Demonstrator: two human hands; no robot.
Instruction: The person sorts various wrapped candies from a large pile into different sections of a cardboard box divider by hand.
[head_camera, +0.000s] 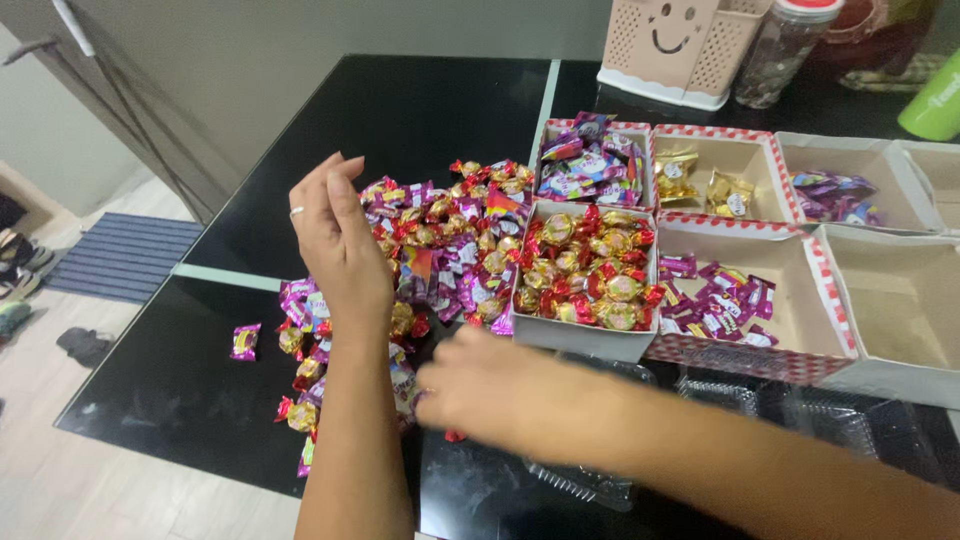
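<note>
Head view: the left hand (340, 240) is raised over the sweets pile (440, 245) on the black surface (400, 110), back of the hand to the camera, fingers curled loosely together at the top; whether anything sits in its grip I cannot tell; a ring shows on one finger. The right hand (490, 385) reaches across low to the near edge of the pile, blurred, fingers pointing left and touching the sweets there; whether its grip is together or apart I cannot tell.

The pile is a heap of gold-and-red and purple wrapped sweets, lying left of the boxes; one stray purple sweet (245, 342) lies apart to the left. Just right of the pile stands a box of gold sweets (588, 268), full; behind it a box of mixed purple sweets (590, 165); beside that a box with two gold packets (700, 180); further right a box with a few purple ones (835, 195); in front, a box of purple sweets (720, 300); an empty box (900, 300) at far right. A clear tray (590, 480) lies under the right forearm.
</note>
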